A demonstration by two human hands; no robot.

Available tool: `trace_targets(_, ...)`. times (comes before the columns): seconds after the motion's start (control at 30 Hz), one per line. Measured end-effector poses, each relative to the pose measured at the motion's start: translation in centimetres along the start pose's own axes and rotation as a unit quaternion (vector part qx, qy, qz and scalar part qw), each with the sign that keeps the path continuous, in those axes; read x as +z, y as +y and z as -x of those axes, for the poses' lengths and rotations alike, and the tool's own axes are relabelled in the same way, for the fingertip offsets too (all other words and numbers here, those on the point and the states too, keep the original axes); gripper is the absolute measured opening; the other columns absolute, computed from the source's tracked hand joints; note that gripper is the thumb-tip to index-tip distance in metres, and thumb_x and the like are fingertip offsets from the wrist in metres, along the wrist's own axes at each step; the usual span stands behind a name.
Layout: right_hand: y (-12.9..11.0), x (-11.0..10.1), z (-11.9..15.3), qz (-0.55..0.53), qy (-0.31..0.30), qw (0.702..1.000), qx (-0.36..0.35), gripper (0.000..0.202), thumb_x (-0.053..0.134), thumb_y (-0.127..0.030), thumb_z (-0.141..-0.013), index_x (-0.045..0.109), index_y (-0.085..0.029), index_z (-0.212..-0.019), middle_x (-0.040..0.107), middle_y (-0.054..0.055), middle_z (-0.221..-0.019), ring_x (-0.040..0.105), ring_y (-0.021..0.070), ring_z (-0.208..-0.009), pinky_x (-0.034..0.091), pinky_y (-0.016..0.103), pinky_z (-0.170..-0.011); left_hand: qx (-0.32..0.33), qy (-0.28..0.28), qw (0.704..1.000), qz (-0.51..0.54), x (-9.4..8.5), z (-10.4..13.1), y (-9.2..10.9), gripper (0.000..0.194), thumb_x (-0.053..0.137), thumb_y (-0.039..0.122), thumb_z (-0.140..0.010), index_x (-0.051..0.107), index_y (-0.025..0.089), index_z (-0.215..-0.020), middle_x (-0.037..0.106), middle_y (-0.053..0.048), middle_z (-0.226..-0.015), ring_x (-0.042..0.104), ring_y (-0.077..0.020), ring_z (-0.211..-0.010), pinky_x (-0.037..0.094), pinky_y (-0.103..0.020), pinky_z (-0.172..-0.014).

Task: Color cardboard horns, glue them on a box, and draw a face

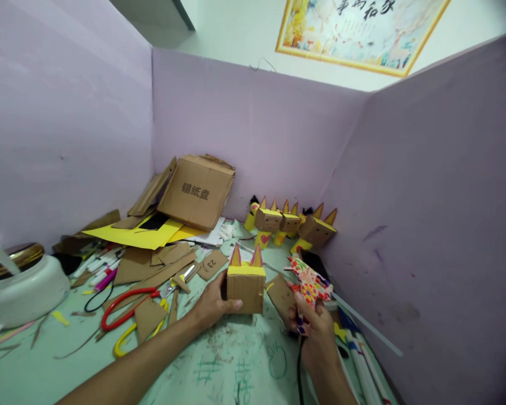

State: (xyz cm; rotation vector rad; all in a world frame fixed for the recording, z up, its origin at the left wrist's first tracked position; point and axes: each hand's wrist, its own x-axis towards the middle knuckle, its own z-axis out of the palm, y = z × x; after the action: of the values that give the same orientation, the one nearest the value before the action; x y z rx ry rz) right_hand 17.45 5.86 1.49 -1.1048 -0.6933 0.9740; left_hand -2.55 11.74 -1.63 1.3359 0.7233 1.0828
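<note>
My left hand grips a small cardboard box by its left side, thumb across the front. The box has a yellow top edge and two pointed ears, yellow with pink. In my right hand is a glue gun with a flowered pattern, its nozzle pointing up and left toward the box but apart from it. A clear glue stick sticks out of its back. Under the gun's nozzle a loose brown cardboard piece lies on the green table.
Cardboard animal figures stand at the back right. Red-handled scissors, cardboard scraps and yellow sheets lie at left. A large box leans behind them, and a white pot sits far left.
</note>
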Motion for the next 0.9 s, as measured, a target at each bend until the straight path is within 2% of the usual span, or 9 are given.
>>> trace_targets(0.23, 0.78, -0.23, -0.57, 0.012, 0.042, 0.999, -0.02, 0.048, 0.075, -0.046, -0.062, 0.065, -0.013, -0.095, 0.051, -0.007, -0.043, 0.04, 0.0075, -0.035, 0.027, 0.017, -0.034, 0.018, -0.003, 1.0, -0.01, -0.05, 0.13, -0.2, 0.08, 0.08, 0.039, -0.055, 0.049, 0.015, -0.124, 0.06, -0.013, -0.125, 0.055, -0.0321, -0.113, 0.044, -0.041, -0.094)
trace_targets(0.4, 0.54, -0.49, -0.46, -0.018, 0.014, 1.0, -0.007, 0.046, 0.076, -0.043, -0.065, 0.063, -0.013, -0.097, 0.054, -0.007, -0.044, 0.042, 0.0075, -0.036, 0.031, 0.016, -0.034, 0.025, -0.001, 0.999, -0.03, -0.28, 0.02, -0.61, 0.08, 0.08, 0.04, -0.056, 0.049, 0.015, -0.125, 0.062, -0.012, -0.123, 0.054, -0.0329, -0.114, 0.042, -0.042, -0.096)
trace_targets(0.57, 0.18, -0.39, -0.4, -0.035, 0.032, 0.999, -0.002, 0.044, 0.08, -0.042, -0.06, 0.063, -0.015, -0.09, 0.053, -0.006, -0.045, 0.044, 0.0079, -0.037, 0.031, 0.016, -0.033, 0.033, -0.004, 0.998, -0.049, -0.31, 0.09, -0.64, 0.078, 0.079, 0.043, -0.057, 0.05, 0.016, -0.125, 0.062, -0.011, -0.123, 0.055, -0.0335, -0.113, 0.043, -0.042, -0.095)
trace_targets(0.77, 0.2, -0.42, -0.32, -0.043, 0.022, 0.999, -0.003, 0.049, 0.078, -0.041, -0.062, 0.063, -0.015, -0.1, 0.055, -0.006, -0.044, 0.044, 0.0083, -0.037, 0.032, 0.016, -0.034, 0.029, -0.013, 0.997, -0.072, -0.31, 0.22, -0.22, 0.079, 0.078, 0.043, -0.06, 0.047, 0.015, -0.127, 0.061, -0.011, -0.124, 0.054, -0.0319, -0.113, 0.043, -0.039, -0.094)
trace_targets(0.9, 0.44, -0.75, -0.44, -0.041, 0.03, 0.999, 0.001, 0.044, 0.078, -0.039, -0.064, 0.064, -0.015, -0.097, 0.056, -0.005, -0.046, 0.045, 0.0075, -0.038, 0.033, 0.015, -0.034, 0.021, -0.008, 0.996, -0.091, -0.4, 0.4, 0.05, 0.08, 0.078, 0.043, -0.06, 0.045, 0.015, -0.128, 0.061, -0.011, -0.123, 0.055, -0.0314, -0.111, 0.043, -0.038, -0.093)
